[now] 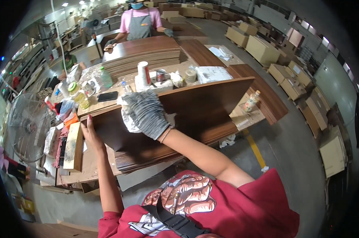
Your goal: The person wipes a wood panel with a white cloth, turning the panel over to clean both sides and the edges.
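A dark brown wood panel (203,99) stands tilted up on one long edge, on a stack of similar panels (147,158) at the table's near side. My bare left hand (93,137) grips its left end, fingers along the edge. A grey knit work glove covers my right hand (147,113), which presses a crumpled white cloth (128,121) to the panel's face near its upper left. The glove hides part of the cloth. Beside my left hand lies a pale wood block (73,148) with a stained face.
Behind the panel stand a white bottle (143,73), a small can (161,75), a green bottle (106,77) and a phone (107,96). A clear bottle (251,101) stands at the right end. A co-worker (141,22) stands beyond another panel stack (147,55). A caged fan (28,127) is left.
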`<act>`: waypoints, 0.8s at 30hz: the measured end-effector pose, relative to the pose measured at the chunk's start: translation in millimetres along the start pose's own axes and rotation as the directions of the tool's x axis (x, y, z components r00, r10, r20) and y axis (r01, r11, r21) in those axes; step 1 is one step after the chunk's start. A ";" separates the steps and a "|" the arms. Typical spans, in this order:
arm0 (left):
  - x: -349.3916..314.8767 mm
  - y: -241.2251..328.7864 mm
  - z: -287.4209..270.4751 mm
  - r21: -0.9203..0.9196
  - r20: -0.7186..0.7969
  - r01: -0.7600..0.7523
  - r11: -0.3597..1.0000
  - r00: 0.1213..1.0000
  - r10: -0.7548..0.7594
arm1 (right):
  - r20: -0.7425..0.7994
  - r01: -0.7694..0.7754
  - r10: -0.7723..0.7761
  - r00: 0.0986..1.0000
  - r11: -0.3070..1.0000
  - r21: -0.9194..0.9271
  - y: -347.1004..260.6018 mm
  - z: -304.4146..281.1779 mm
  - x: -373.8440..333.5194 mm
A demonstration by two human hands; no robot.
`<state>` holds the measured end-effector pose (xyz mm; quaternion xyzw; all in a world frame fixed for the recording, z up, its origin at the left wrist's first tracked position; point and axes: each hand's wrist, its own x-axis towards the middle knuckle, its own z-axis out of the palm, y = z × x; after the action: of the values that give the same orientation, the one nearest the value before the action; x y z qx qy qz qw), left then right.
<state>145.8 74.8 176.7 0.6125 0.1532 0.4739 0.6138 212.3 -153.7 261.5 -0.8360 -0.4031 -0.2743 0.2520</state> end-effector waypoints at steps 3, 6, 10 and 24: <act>3.0 13.1 10.8 -0.130 -0.046 -0.018 0.991 0.999 0.012 | -0.198 0.004 -0.017 0.980 0.998 -0.066 43.5 -32.4 -21.6; 25.7 -10.0 -24.8 -0.137 -0.042 0.061 0.989 0.997 -0.067 | -0.214 -0.104 0.055 0.975 0.969 -0.224 93.6 -70.9 -37.4; 29.1 5.8 -24.9 -0.153 -0.057 0.188 0.970 0.978 -0.198 | -0.301 -0.277 0.160 0.940 0.874 -0.399 212.8 -120.6 -84.6; 33.1 -3.4 -23.0 0.117 -0.320 0.058 0.991 0.947 -0.017 | -0.292 -0.510 0.734 0.613 0.650 0.563 492.5 -237.6 -202.2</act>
<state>146.1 114.9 182.0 0.5622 0.2912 0.5443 0.5504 445.5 -684.5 200.9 -0.7471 -0.0479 -0.2760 0.6029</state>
